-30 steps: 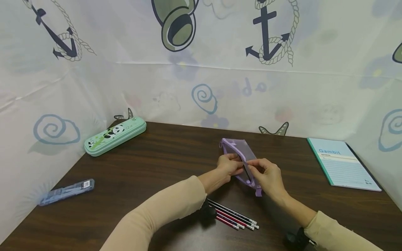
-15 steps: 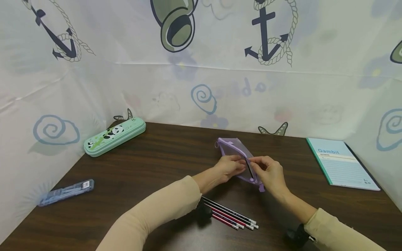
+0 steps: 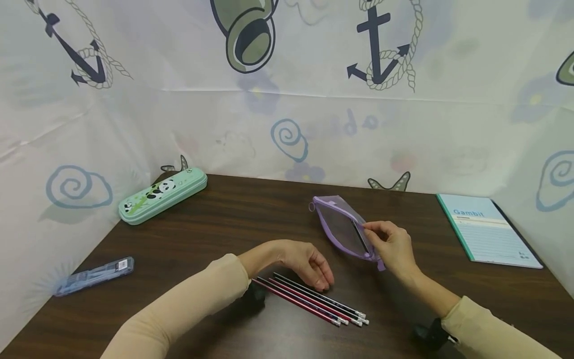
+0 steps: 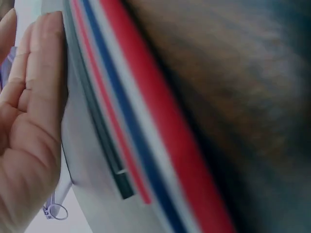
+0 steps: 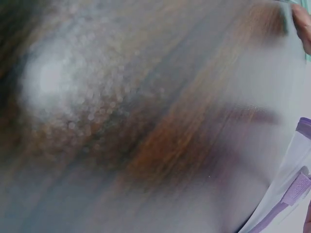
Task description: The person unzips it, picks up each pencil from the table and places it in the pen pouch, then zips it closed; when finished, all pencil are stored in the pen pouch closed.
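A purple zip pencil pouch (image 3: 342,230) with see-through sides stands with its mouth spread apart. My right hand (image 3: 395,250) pinches its right edge between thumb and fingers. Inside the pouch shows one dark pencil (image 3: 358,236). Several pencils (image 3: 319,304), red, black and dark blue with white eraser ends, lie side by side on the table. Just above and behind them hovers my left hand (image 3: 307,263), its fingers relaxed and holding nothing. In the left wrist view the palm (image 4: 31,131) runs alongside the striped pencils (image 4: 155,116). The right wrist view catches only the pouch's purple zip end (image 5: 295,189).
At the back left sits a mint panda pencil case (image 3: 163,195). A translucent blue case (image 3: 96,275) rests by the left edge. On the right lies a Gambit notebook (image 3: 491,232). A printed white cloth (image 3: 215,124) walls the brown table (image 3: 215,224).
My left hand has left the pouch and moved down and left to the pencils. The pouch mouth is wider, and its dark pencil lies against the right side. My right hand keeps its pinch.
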Demonstrator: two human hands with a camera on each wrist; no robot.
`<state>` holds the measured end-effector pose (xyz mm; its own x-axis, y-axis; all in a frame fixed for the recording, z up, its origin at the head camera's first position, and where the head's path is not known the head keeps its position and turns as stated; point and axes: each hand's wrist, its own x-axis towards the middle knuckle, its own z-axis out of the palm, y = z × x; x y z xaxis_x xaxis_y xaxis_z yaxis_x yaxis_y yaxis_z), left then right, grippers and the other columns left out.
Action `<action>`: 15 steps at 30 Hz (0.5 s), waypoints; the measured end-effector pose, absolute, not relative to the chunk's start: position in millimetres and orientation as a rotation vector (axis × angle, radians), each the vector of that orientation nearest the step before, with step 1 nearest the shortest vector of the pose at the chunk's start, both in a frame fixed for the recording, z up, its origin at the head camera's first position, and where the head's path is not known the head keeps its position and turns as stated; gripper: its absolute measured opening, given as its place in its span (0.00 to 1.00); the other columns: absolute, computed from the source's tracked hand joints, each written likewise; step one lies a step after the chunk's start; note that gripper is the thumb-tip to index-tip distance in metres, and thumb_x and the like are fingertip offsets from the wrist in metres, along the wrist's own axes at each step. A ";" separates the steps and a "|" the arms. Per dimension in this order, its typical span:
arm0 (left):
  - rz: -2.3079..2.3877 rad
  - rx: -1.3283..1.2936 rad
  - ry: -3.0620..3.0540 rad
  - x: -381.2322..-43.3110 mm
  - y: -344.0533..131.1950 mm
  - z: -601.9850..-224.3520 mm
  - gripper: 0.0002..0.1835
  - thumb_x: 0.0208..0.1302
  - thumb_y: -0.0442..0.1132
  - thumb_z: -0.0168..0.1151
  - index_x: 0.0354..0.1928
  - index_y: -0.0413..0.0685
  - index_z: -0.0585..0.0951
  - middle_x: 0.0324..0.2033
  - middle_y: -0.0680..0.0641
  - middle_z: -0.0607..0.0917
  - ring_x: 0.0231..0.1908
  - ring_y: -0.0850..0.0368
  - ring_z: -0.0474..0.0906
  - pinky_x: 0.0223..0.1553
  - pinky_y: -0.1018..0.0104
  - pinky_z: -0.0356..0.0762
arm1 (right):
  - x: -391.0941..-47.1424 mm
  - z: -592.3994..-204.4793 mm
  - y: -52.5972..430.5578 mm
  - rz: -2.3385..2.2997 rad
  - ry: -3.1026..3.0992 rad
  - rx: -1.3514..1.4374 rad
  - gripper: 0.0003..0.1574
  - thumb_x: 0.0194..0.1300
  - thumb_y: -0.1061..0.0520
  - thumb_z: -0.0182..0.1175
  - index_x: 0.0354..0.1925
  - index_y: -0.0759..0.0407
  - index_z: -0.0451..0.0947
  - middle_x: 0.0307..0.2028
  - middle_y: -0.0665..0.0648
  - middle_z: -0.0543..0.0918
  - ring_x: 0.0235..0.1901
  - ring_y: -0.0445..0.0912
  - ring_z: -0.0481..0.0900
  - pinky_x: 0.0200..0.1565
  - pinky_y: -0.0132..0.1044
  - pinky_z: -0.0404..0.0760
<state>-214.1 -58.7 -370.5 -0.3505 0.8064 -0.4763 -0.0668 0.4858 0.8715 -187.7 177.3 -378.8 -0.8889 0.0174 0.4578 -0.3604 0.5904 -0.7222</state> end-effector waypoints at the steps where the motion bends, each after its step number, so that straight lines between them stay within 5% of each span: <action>1: 1.024 0.670 1.704 -212.9 -59.5 -371.7 0.13 0.58 0.26 0.63 0.46 0.34 0.81 0.35 0.46 0.86 0.35 0.62 0.81 0.43 0.73 0.81 | -187.5 -379.0 177.7 1.228 -2.403 0.278 0.05 0.57 0.70 0.63 0.34 0.67 0.83 0.29 0.60 0.84 0.23 0.35 0.72 0.23 0.20 0.72; 9: 0.922 0.906 1.887 -204.0 -57.8 -374.7 0.12 0.51 0.20 0.65 0.39 0.35 0.82 0.30 0.47 0.84 0.31 0.63 0.80 0.36 0.76 0.80 | -187.4 -378.9 179.2 1.242 -2.401 0.272 0.05 0.57 0.70 0.63 0.34 0.67 0.83 0.29 0.61 0.84 0.23 0.34 0.71 0.23 0.20 0.72; 15: 0.815 1.020 2.084 -202.3 -60.1 -373.0 0.09 0.50 0.26 0.70 0.32 0.45 0.83 0.24 0.55 0.83 0.26 0.69 0.78 0.32 0.78 0.79 | -186.9 -379.0 180.1 1.258 -2.413 0.257 0.05 0.57 0.69 0.62 0.34 0.67 0.83 0.30 0.61 0.84 0.23 0.34 0.71 0.23 0.20 0.72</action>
<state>-202.3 -60.1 -373.0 -0.4704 0.8334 -0.2900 0.4152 0.4991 0.7606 -186.9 180.1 -379.0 -0.9008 0.0235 0.4337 -0.3421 0.5769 -0.7417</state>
